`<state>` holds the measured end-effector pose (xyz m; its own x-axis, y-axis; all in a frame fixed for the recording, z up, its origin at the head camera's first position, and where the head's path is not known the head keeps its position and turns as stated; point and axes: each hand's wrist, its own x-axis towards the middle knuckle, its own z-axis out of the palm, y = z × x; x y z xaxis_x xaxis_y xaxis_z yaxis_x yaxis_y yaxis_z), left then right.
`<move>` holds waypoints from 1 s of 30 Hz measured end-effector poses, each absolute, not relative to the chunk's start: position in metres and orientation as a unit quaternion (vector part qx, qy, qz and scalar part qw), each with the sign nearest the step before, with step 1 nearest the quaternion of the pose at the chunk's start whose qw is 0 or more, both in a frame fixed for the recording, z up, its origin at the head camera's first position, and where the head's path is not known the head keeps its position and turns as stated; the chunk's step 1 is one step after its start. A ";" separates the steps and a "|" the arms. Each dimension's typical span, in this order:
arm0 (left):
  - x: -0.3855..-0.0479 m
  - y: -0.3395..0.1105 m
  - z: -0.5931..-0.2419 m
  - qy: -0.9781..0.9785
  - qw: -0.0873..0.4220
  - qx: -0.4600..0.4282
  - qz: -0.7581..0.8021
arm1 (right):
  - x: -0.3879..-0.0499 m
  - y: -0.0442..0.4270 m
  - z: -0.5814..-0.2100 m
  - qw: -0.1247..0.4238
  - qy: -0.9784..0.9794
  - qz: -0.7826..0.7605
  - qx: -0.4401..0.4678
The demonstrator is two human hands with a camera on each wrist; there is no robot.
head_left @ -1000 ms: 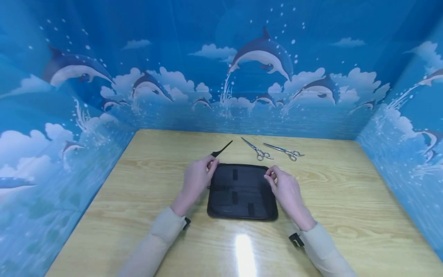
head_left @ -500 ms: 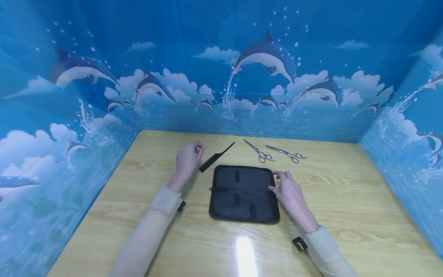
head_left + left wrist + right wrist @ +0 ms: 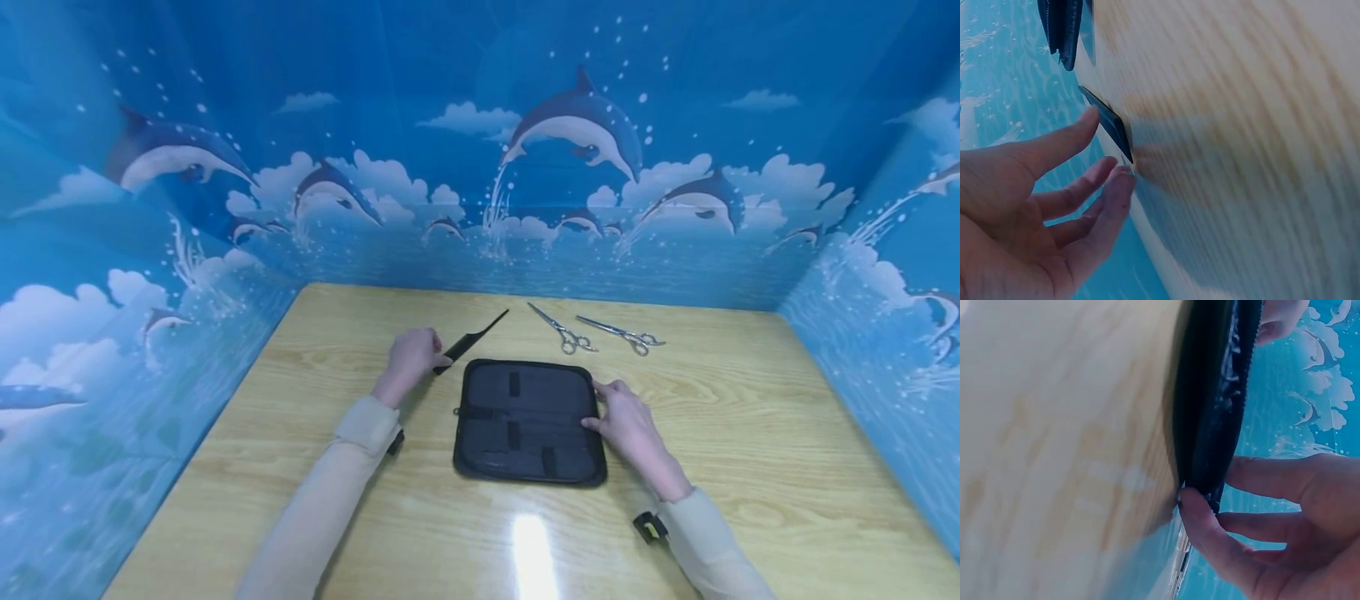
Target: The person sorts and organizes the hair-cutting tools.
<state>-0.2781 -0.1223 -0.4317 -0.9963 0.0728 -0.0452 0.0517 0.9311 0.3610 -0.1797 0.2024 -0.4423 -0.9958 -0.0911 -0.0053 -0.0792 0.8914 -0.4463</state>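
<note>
A black zip case (image 3: pixel 528 422) lies spread open on the table, its inside with several elastic loops facing up. My right hand (image 3: pixel 632 423) holds the case's right edge; in the right wrist view, thumb and fingers lie on either side of the case's corner (image 3: pixel 1209 475). Just left of the case's far corner, a black tail comb (image 3: pixel 467 342) lies slantwise, its thin tail pointing away. My left hand (image 3: pixel 412 357) is at the comb's near end. In the left wrist view the thumb meets the comb (image 3: pixel 1110 122) while the fingers stay spread from it, relaxed.
Two pairs of silver hairdressing scissors, one left (image 3: pixel 561 327) and one right (image 3: pixel 621 333), lie behind the case. A wood-grain table (image 3: pixel 750 433) carries everything. A blue dolphin-print backdrop (image 3: pixel 480 150) encloses its back and sides.
My left hand left the case's far left corner, moved left past the comb, then came back to the comb's near end. My right hand slid slightly down the case's right edge.
</note>
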 end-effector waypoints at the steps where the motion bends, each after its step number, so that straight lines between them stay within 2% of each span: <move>1: -0.279 -0.122 -0.432 0.984 0.042 0.026 0.172 | -0.180 0.202 -0.442 0.019 0.973 -0.225 -0.044; 5: -0.281 -0.120 -0.431 0.986 0.068 0.015 0.154 | -0.182 0.203 -0.441 0.038 0.975 -0.216 -0.037; 19: -0.283 -0.120 -0.432 0.983 0.073 0.026 0.166 | -0.181 0.201 -0.440 0.055 0.975 -0.211 -0.032; 30: -0.285 -0.125 -0.436 0.975 0.056 0.038 0.213 | -0.181 0.201 -0.439 0.059 0.976 -0.207 -0.033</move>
